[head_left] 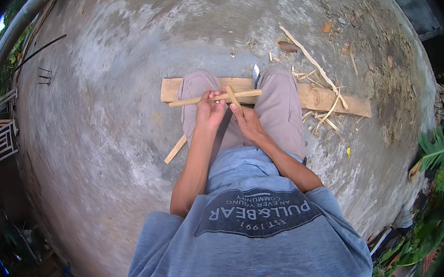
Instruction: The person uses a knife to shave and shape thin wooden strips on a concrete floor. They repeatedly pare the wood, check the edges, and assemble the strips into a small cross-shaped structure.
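Note:
Above my lap, my left hand is closed around a long pale wooden stick, which slants up to the right. My right hand pinches a short wooden strip that crosses the long stick near its right part. The two pieces look like bamboo or split wood and touch or nearly touch where they cross. Close to my right knee, a metal knife blade points away from me over a plank. Its handle is hidden. A dark narrow strip runs between my thighs.
The plank lies crosswise on the concrete floor, partly under my knees. Another wooden stick rests by my left thigh. A long peeled strip, several shavings and a dry leaf lie ahead to the right. Plants border the right side.

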A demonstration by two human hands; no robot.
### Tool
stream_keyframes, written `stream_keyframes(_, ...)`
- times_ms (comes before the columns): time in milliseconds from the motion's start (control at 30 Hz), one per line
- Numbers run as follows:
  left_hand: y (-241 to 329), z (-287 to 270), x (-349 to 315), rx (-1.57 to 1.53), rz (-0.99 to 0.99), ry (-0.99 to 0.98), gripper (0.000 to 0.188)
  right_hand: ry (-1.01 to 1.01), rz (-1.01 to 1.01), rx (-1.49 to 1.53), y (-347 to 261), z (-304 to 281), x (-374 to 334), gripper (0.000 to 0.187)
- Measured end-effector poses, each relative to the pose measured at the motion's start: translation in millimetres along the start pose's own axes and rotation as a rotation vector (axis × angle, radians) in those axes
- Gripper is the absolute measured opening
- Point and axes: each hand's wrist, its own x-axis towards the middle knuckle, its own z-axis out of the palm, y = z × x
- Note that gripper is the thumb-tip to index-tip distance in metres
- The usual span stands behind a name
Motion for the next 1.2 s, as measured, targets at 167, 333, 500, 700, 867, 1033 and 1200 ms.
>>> stream_keyframes(167, -2, 25, -42, 0.385, -0.099, 0.196, 0.034, 0.002, 0.035, 0.005, 9, -9, 3, 0.069)
stream_keyframes(333, 1, 15, -67, 1.544, 0.713, -0.07, 0.039, -0.042, 0.098, 0.003, 5, -12, 4, 0.073)
stream_keyframes(500, -2, 39, -45, 1.946, 1.09, -0.565, 0.035, -0.016, 0.068, 0.017, 8, -10, 4, 0.073)
stream_keyframes(700, -9, 34, -26, 1.816, 0.715, -0.542, 0.034, -0.039, 0.096, 0.049, 3, -15, 2, 0.072)
stream_keyframes(867, -14, 23, -18, 1.76, 0.746, -0.473, 0.037, -0.031, 0.118, 0.056, 5, -13, 3, 0.072)
stream_keyframes(1033, -17, 23, -17, 1.744, 0.708, -0.403, 0.038, -0.034, 0.171, 0.125, 15, -15, 4, 0.065)
stream_keyframes(1200, -20, 22, -16, 1.803, 0.77, -0.326, 0.04, 0.031, 0.095, 0.187, 8, -13, 1, 0.052)
